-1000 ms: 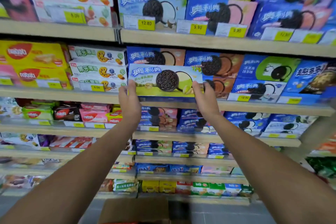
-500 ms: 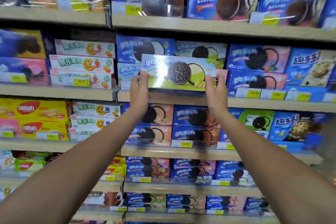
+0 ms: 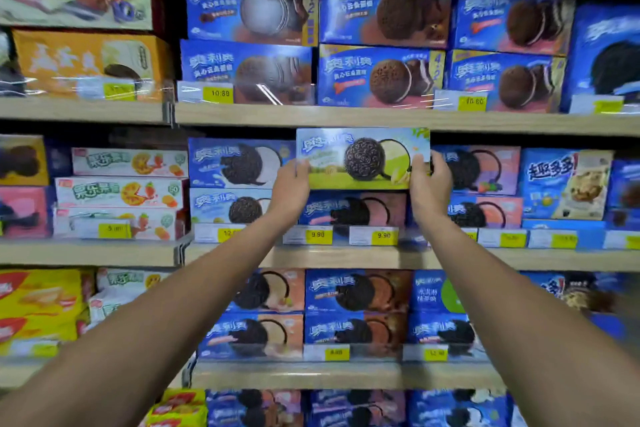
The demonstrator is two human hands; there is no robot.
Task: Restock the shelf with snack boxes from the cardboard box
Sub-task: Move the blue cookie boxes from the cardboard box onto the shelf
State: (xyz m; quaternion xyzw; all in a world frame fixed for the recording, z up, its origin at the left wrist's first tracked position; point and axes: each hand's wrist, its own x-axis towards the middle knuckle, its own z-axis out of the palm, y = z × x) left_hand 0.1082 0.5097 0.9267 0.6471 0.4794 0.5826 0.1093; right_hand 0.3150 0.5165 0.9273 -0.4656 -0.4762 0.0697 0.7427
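Head view: both hands hold a green cookie box (image 3: pixel 360 158) by its short ends. The left hand (image 3: pixel 289 185) curls round the left end and the right hand (image 3: pixel 429 184) round the right end, thumbs on the front face. Straight below the grip a pink cookie box (image 3: pixel 353 213) lies on the shelf (image 3: pixel 346 257); whether the two boxes touch is unclear. A blue cookie box (image 3: pixel 239 163) stands just left of the left hand.

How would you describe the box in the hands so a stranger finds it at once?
Find the shelf with 9.90 price tags. Above them, the left hand and right hand hold a cookie box. Among blue and pink neighbours, only it has a green front.
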